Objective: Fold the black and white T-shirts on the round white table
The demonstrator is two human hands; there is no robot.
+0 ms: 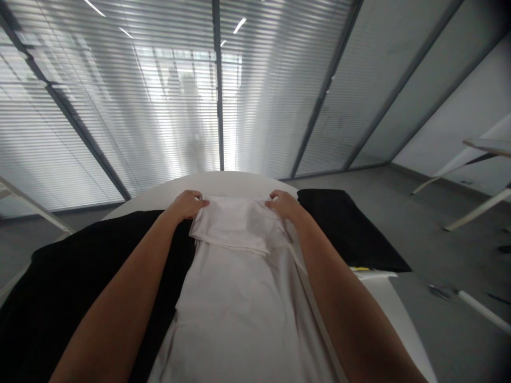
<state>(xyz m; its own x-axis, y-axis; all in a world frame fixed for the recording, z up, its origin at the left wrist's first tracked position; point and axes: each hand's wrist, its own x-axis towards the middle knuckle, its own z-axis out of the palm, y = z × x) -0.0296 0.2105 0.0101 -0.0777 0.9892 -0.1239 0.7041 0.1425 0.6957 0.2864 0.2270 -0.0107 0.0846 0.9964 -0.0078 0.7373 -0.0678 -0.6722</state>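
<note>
Nearest, a pale silky garment (239, 303) lying lengthwise on a round white table (211, 183): soft, light and probably slippery, so best held by its doubled edge. Left hand (186, 206) and right hand (284, 206) both pinching that folded flap at its far corners, fingers curled over the cloth. Black cloth (51, 319) along both sides of the garment, matte and heavier-looking. Beyond the table, grey floor (451, 239), then a glass partition (279, 96) with slatted blinds.

The left hand (184, 206) and right hand (284, 206) can pass far over the white tabletop (211, 183); low black fabric (347, 229) lies left and right of the pale cloth (235, 226).
</note>
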